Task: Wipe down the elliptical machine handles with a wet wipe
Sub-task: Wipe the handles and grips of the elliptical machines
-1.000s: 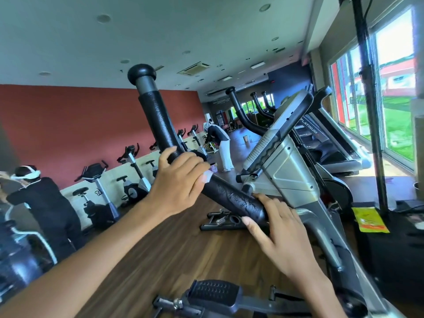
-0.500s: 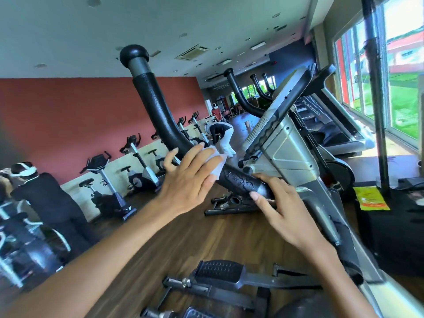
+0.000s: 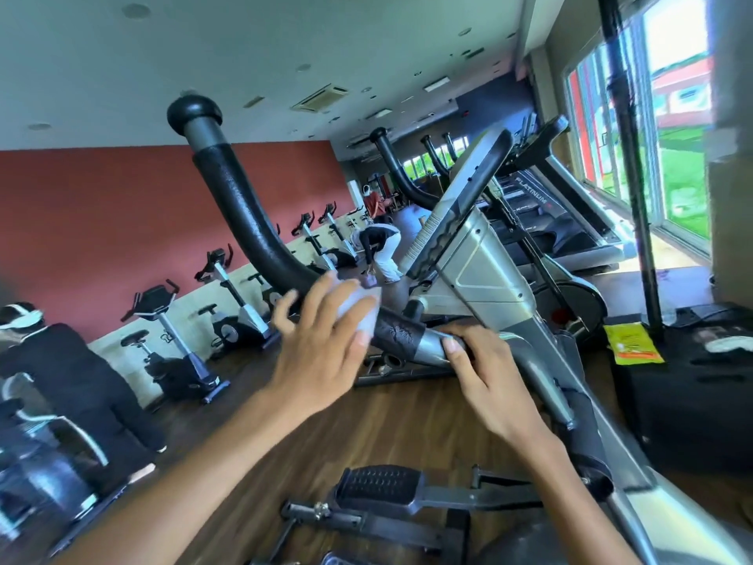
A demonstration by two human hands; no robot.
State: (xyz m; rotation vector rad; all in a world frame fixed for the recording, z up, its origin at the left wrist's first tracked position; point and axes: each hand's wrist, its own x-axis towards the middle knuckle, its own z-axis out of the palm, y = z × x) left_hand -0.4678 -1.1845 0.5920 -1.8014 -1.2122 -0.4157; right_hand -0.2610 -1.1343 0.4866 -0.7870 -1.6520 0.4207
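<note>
left hand (image 3: 322,352), fingers curled, presses wet wipe (image 3: 358,309) on handle (image 3: 244,222); right hand (image 3: 485,373) fingers pinch its lower end, likely steadying it.

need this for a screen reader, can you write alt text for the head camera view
A person's left hand presses a white wet wipe against the black foam handle of an elliptical machine, while the right hand steadies the handle's silver lower end. Exercise bikes line a red wall behind.
</note>
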